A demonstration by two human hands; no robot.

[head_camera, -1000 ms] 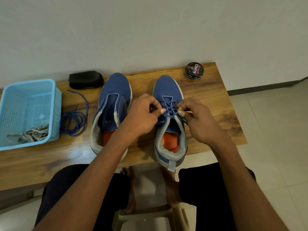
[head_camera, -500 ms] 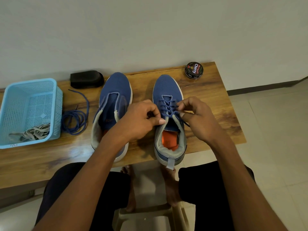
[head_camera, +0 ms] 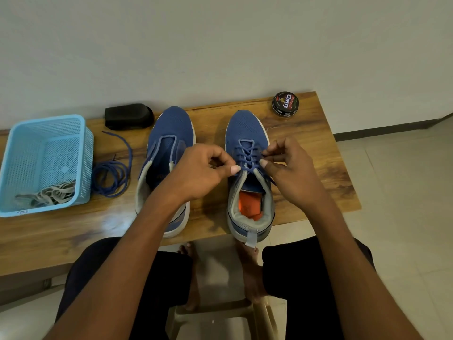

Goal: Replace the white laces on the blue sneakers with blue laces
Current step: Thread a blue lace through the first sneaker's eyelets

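we look down at a wooden bench (head_camera: pixel 306 143) set against a pale wall, where two blue sneakers stand side by side, toes to the wall. our left hand (head_camera: pixel 203 173) and right hand (head_camera: pixel 291 168) are both curled, each pinching the blue lace (head_camera: pixel 247 158) crossed through the right sneaker (head_camera: pixel 245 128), whose heel overhangs the bench's near edge. the left sneaker (head_camera: pixel 171 128) has no lace in its eyelets, and our left forearm hides much of its heel side. a second blue lace (head_camera: pixel 110 175) lies coiled between that shoe and a light blue basket (head_camera: pixel 49 126), which holds the white laces (head_camera: pixel 49 195) in its near corner; the basket's left side is cut off by the frame. bare wood lies open to the right of the laced shoe up to the bench end. a black brush (head_camera: pixel 127 116) and a round polish tin (head_camera: pixel 285 103) sit along the far edge. exactly how the lace ends run under our fingers is hard to make out.
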